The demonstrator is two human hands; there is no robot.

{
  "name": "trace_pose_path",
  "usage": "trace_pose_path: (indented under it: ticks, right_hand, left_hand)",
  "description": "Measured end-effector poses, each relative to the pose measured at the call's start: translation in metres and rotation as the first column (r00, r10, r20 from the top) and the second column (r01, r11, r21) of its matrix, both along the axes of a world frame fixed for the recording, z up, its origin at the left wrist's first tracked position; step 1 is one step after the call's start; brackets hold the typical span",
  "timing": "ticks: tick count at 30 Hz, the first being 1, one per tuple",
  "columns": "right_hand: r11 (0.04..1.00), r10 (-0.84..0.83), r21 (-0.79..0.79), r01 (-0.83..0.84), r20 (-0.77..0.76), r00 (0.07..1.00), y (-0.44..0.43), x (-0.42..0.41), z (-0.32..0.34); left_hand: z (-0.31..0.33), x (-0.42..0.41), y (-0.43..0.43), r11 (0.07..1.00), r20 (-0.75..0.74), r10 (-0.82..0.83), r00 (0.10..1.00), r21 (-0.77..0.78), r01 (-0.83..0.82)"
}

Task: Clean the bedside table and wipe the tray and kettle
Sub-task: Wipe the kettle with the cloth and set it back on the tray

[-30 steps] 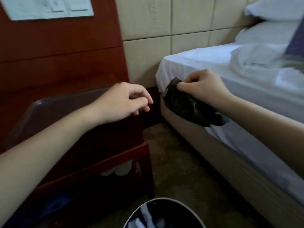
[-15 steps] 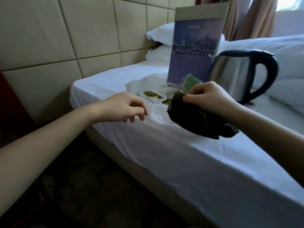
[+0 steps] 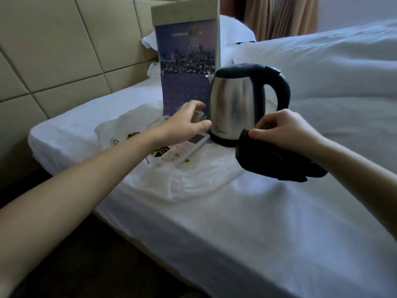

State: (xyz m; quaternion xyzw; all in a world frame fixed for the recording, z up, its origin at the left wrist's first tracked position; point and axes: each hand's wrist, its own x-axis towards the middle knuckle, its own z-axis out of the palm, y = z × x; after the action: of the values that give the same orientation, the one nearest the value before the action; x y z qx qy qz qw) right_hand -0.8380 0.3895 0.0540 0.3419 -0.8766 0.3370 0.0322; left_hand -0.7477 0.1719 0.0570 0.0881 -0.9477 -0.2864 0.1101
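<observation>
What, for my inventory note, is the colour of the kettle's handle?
Black; the kettle handle shows clearest in the head view, against the silver body.

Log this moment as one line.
left hand: open, beside kettle | right hand: pinching dark cloth | kettle: upright on bed

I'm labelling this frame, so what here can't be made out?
Head view only:
- Whatever the left hand reaches at: blurred, covered by the hand itself.
- Right side of the kettle base: behind the right hand pinching the dark cloth.
- Labels on the remote control: too small.
- The tray and bedside table: outside the frame.
</observation>
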Motion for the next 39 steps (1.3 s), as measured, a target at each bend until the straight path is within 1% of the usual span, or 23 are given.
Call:
trace_pose_path:
  ticks: [3, 6, 8, 12, 16, 17, 19, 20, 21, 22, 24, 25, 26, 27, 29, 31, 33, 35, 37, 39]
  right_hand:
    - [1.0, 0.01, -0.003, -0.01, 0.016, 1.0, 0.007, -0.013, -0.005]
    - [0.999, 0.021, -0.031, -0.02, 0.024, 0.999, 0.005, -0.022, -0.006]
    - [0.998, 0.036, -0.057, -0.034, 0.047, 0.998, 0.001, -0.026, -0.008]
    - [0.993, 0.058, -0.105, -0.054, 0.041, 0.997, 0.001, -0.033, -0.01]
    - [0.976, 0.028, -0.217, -0.007, 0.094, 0.995, 0.007, -0.04, -0.012]
    - [0.965, -0.009, -0.262, 0.028, 0.075, 0.997, 0.007, -0.042, -0.012]
    - [0.899, -0.164, -0.409, 0.154, 0.011, 0.986, 0.008, -0.044, -0.009]
    - [0.853, -0.244, -0.474, 0.218, 0.006, 0.97, 0.009, -0.045, -0.003]
    - [0.824, -0.301, -0.496, 0.273, 0.023, 0.953, 0.01, -0.048, 0.003]
    - [0.83, -0.34, -0.455, 0.323, 0.047, 0.939, 0.011, -0.054, 0.01]
    - [0.89, -0.394, -0.225, 0.397, 0.063, 0.917, 0.011, -0.07, 0.022]
    - [0.912, -0.379, -0.137, 0.386, 0.074, 0.923, 0.009, -0.077, 0.026]
    - [0.934, -0.333, -0.1, 0.344, 0.111, 0.936, 0.008, -0.081, 0.028]
    - [0.948, -0.281, -0.106, 0.299, 0.159, 0.947, 0.007, -0.083, 0.028]
    - [0.962, -0.2, -0.146, 0.233, 0.206, 0.958, 0.008, -0.079, 0.024]
    - [0.965, -0.133, -0.197, 0.172, 0.197, 0.971, 0.01, -0.07, 0.02]
    - [0.947, -0.098, -0.286, 0.146, 0.176, 0.98, 0.013, -0.058, 0.019]
    - [0.93, -0.094, -0.34, 0.142, 0.154, 0.984, 0.015, -0.045, 0.026]
    - [0.935, -0.061, -0.338, 0.104, 0.136, 0.989, 0.017, -0.03, 0.039]
    - [0.947, 0.013, -0.32, 0.028, 0.125, 0.992, 0.013, -0.01, 0.053]
  left_hand:
    - [-0.001, -0.042, -0.003, 0.984, 0.005, 0.072, 0.997, 0.163, -0.072]
    - [-0.01, -0.069, -0.006, 0.937, -0.034, 0.059, 0.998, 0.347, -0.044]
    - [-0.016, -0.079, -0.007, 0.914, -0.083, 0.082, 0.993, 0.403, -0.041]
    - [-0.021, -0.09, -0.001, 0.909, -0.134, 0.047, 0.99, 0.417, 0.013]
    - [-0.024, -0.089, 0.006, 0.91, -0.203, 0.083, 0.976, 0.414, 0.008]
    - [-0.025, -0.087, 0.008, 0.907, -0.216, 0.115, 0.97, 0.42, -0.014]
    - [-0.025, -0.08, 0.011, 0.899, -0.255, 0.199, 0.946, 0.433, -0.072]
    - [-0.023, -0.075, 0.012, 0.899, -0.272, 0.224, 0.936, 0.428, -0.09]
    - [-0.021, -0.071, 0.011, 0.901, -0.277, 0.231, 0.933, 0.422, -0.098]
    - [-0.017, -0.067, 0.01, 0.901, -0.262, 0.22, 0.94, 0.423, -0.093]
    - [-0.007, -0.06, 0.006, 0.877, -0.197, 0.174, 0.965, 0.477, -0.061]
    - [-0.003, -0.057, 0.005, 0.867, -0.169, 0.139, 0.976, 0.497, -0.037]
    - [-0.001, -0.055, 0.005, 0.872, -0.151, 0.11, 0.982, 0.49, -0.022]
    - [0.0, -0.053, 0.006, 0.888, -0.136, 0.091, 0.987, 0.46, -0.019]
    - [0.002, -0.046, 0.011, 0.911, -0.124, 0.066, 0.99, 0.412, -0.009]
    - [0.004, -0.038, 0.013, 0.908, -0.117, 0.05, 0.992, 0.419, 0.003]
    - [0.011, -0.024, 0.012, 0.905, -0.117, 0.043, 0.992, 0.425, 0.011]
    - [0.022, -0.005, 0.006, 0.916, -0.147, 0.036, 0.988, 0.4, 0.026]
    - [0.037, 0.017, -0.003, 0.92, -0.212, 0.047, 0.976, 0.39, 0.04]
    - [0.055, 0.043, -0.015, 0.908, -0.281, 0.092, 0.955, 0.418, 0.035]
